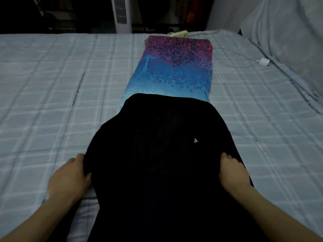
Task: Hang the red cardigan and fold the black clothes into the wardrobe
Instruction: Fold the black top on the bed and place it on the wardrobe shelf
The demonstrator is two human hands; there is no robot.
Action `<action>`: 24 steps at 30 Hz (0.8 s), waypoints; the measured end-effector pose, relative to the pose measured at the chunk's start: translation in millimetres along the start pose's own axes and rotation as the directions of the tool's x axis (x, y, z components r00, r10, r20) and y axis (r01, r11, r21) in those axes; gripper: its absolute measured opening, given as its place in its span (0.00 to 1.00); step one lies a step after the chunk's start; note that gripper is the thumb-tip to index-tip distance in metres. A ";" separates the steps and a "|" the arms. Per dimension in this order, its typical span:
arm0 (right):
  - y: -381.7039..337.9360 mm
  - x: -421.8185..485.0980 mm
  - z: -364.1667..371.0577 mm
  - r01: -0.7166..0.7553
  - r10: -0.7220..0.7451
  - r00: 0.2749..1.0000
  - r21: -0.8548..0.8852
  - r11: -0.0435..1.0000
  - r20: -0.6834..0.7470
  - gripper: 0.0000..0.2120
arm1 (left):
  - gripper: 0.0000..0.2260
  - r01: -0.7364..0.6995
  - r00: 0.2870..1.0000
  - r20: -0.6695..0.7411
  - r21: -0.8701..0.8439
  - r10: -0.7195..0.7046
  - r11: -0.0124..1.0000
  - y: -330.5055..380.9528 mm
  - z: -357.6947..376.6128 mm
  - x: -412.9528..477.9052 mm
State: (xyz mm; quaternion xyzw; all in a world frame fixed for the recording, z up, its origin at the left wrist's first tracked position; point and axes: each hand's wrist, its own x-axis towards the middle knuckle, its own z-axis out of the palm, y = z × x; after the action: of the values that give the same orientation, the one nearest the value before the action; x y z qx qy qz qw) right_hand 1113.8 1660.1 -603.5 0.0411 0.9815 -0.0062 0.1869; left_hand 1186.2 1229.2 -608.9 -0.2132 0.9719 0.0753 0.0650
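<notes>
2 hands hold a black garment (166,154) spread on a checked bed (52,84): left hand (70,173) and right hand (232,172) each curl fingers round a side edge. Folding seems just begun; next, the sides likely fold inward. A patterned cushion (174,67) lies under its far end, a charger (264,61) well apart.

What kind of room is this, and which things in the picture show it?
Most likely a bedroom. A bed with a pale checked quilt fills the view, a white tower fan stands behind it, and clothes hang in the dark at the back.
</notes>
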 end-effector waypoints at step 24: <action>-18.6 -55.9 35.8 0.015 -0.035 0.992 0.164 0.986 0.118 0.49 | 0.29 -0.119 0.899 0.360 -0.347 0.249 0.930 82.2 -8.0 -44.0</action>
State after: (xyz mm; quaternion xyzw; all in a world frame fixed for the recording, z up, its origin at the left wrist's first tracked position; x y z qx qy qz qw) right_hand 1177.2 1636.2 -616.3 0.0433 0.9651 -0.0910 0.2416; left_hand 1190.2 1319.4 -584.3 -0.1069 0.9294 0.2776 0.2186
